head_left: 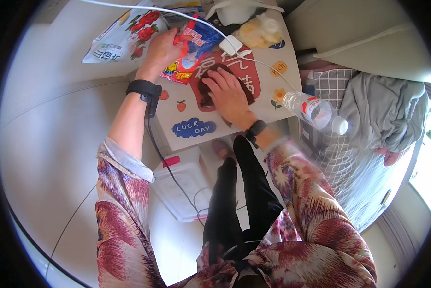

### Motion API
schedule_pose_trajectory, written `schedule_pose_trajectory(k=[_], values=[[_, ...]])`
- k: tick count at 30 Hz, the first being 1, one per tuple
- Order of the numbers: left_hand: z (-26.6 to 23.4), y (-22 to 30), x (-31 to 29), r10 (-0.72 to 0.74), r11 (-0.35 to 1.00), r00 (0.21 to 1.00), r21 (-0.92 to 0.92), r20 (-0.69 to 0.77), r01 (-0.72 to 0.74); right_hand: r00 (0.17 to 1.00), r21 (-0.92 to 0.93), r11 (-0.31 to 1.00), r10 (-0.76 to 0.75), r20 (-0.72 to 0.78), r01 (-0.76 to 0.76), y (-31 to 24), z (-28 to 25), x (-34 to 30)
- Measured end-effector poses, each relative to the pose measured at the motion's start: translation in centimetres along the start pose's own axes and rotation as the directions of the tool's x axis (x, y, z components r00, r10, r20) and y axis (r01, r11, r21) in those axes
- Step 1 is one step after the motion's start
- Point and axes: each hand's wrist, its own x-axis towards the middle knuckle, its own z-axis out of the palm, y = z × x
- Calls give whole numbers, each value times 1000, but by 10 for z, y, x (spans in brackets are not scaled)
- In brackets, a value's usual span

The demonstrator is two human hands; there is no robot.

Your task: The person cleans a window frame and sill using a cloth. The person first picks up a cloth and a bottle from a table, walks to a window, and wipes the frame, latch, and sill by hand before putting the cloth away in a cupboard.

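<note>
In the head view, my left hand (162,52) is at the upper left edge of a red-and-blue packet (196,43), fingers bent and pinching that edge; I can't make out where the thumb sits, and part of the grip is hidden. The packet slants over the table (261,114), a white cable (186,14) crossing in front of its top. My right hand (227,93) lies over a dark brown cloth (205,97) on the tabletop, the fingers stretched out and slightly apart, not curled round it; my palm covers much of the cloth, so I can't tell how it is folded. Hand and cloth also hide part of a red printed patch (256,72). Beyond my left hand, a white pouch (117,41) with red fruit on it is partly covered by my hand and the packet. A yellowish, see-through bundle (258,31) stands near the far edge, its contents unclear, beside a white object (234,13) cut off by the top rim. To the right, a clear bottle (311,109) with a white cap lies tilted at the table's edge, its see-through outline hard to follow.
</note>
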Motion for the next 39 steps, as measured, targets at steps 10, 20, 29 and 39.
schedule_pose_trajectory(k=[10,20,29,39], values=[[7,32,4,81,926,977,378,-195,-1,978,20,978,205,47,-207,0,-34,-78],[-17,42,-20,127,837,955,546,-266,41,974,16,973,228,11,-228,-3,-30,-77],[21,86,-53,274,953,934,198,-230,-231,961,8,961,275,-31,-275,-4,-25,-66],[79,130,-24,106,994,993,1,-47,-106,960,22,964,268,-78,-267,1,-20,-70]])
